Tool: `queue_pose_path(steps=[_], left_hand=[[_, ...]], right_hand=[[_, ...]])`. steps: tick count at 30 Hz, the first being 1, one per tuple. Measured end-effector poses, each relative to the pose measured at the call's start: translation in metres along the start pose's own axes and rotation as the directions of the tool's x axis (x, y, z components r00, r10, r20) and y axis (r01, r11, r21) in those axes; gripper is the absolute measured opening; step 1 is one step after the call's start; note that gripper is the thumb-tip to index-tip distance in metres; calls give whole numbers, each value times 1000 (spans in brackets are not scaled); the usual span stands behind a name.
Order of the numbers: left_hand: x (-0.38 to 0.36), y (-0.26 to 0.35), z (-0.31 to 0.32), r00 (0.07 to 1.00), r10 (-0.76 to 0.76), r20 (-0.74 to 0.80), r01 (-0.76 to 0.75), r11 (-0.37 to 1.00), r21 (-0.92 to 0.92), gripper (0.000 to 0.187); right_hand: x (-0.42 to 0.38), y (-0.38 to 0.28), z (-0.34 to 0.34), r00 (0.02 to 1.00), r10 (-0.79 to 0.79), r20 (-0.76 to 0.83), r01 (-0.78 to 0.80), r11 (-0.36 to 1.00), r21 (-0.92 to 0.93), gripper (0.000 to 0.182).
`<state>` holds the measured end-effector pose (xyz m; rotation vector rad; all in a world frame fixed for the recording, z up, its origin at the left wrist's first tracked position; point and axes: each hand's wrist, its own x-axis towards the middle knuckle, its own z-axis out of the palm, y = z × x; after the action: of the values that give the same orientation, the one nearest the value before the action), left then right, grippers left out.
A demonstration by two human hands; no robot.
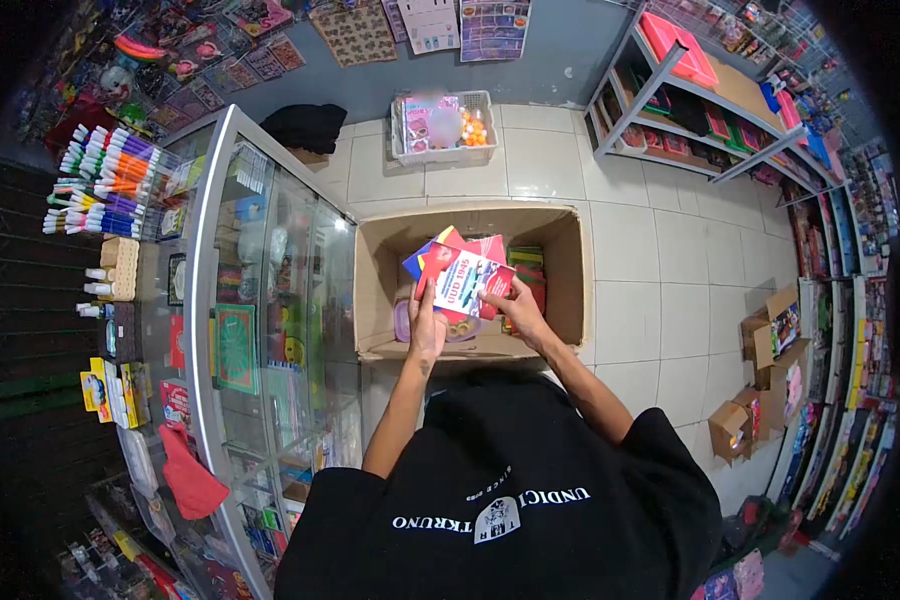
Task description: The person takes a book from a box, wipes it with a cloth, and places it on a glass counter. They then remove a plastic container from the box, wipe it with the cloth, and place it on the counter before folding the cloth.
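Note:
My left hand (426, 325) and my right hand (517, 305) together hold a stack of flat colourful packets (462, 275) over an open cardboard box (570, 300) on the tiled floor. The top packet is red and white with print; blue and yellow ones stick out behind it. My left hand grips the stack's lower left edge. My right hand pinches its right edge. More red and green packets (530, 268) lie inside the box.
A glass display counter (260, 330) stands close on the left, with markers (105, 180) on top. A white basket (445, 125) sits by the far wall. Metal shelving (690, 110) fills the right, with small cardboard boxes (760, 380) on the floor.

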<state>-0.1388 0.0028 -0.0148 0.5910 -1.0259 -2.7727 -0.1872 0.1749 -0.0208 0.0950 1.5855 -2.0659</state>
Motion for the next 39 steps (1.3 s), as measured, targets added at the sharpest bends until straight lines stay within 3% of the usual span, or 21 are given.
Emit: queue_pose_path(steps=[2,4,9,11,14,17,18,21,26,29,31,33,39], left_hand=[[-1,3,1,1000,7,10,-7,1000,5,30],[-1,2,-4,999,32,-1,-32,999,3,30],[-6,-3,-9,990,-138,40,139,989,-42,34],[-6,1,-5,982,-180,58,185,977,-104,36],[-6,8,7,997,9,83,-3,997,-72,39],[-2,12,0,1000,12,24,-11,999,-37,39],[-2,13,-2,999,29,21,-30,998,56,36],[-6,16,3,999,8,35,-9,1000,29,33],[4,5,-1,995,103,-4,-100,979,176,30],[6,-2,-12,984,173,-33,-160,957,243,26],[9,-2,-12,974,224,-47,-203,940,275,24],[7,-1,-8,975,214,-61,-189,940,285,23],[17,-28,-8,992,127,11,-124,936,329,17]], right_hand=[[-7,-2,-1,998,-40,40,46,986,-161,43],[-9,-8,-3,994,-68,87,80,986,-148,42],[-14,-28,0,994,20,104,-15,999,-47,52],[-13,-31,-5,990,-14,143,26,996,-81,57],[-21,-40,-11,988,-6,157,25,992,-121,56],[-25,-45,-22,987,16,160,5,992,-126,55],[-22,-38,-28,986,18,168,-1,995,-101,55],[-20,-22,-36,988,13,152,-3,998,-66,55],[-24,-25,-40,976,28,217,6,988,-154,58],[-30,-37,-44,964,115,242,-70,980,-186,56],[-24,-34,-56,973,70,218,-28,981,-191,48],[-21,-31,-66,972,42,231,-19,995,-101,48],[-13,-7,-76,991,23,132,3,982,-188,30]])
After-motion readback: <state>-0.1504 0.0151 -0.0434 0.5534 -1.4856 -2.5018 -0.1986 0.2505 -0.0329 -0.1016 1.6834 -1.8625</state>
